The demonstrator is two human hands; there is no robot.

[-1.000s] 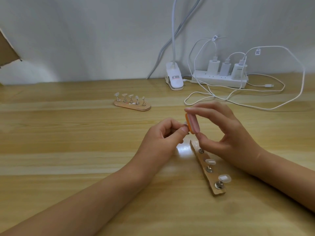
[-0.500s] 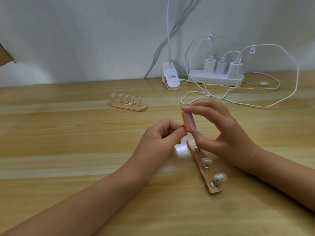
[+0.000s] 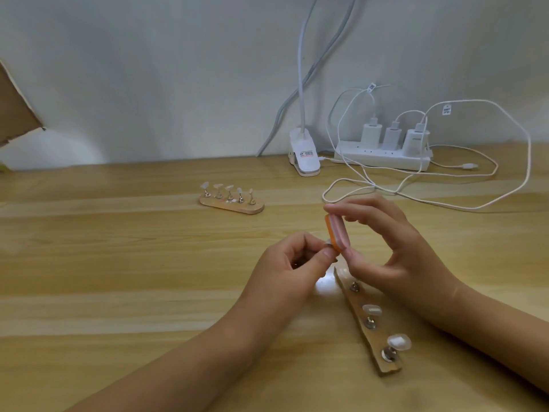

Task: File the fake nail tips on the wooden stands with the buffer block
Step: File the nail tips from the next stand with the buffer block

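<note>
Barely shifted, buffer block [image 3: 337,233] stands near-upright in right hand [image 3: 395,251].

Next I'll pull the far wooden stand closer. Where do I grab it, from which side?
Take the far wooden stand by its bare right end, pinching the flat base's long edges from the right. Five nail tips on thin posts crowd its top, so a grasp from above risks knocking them.
</note>
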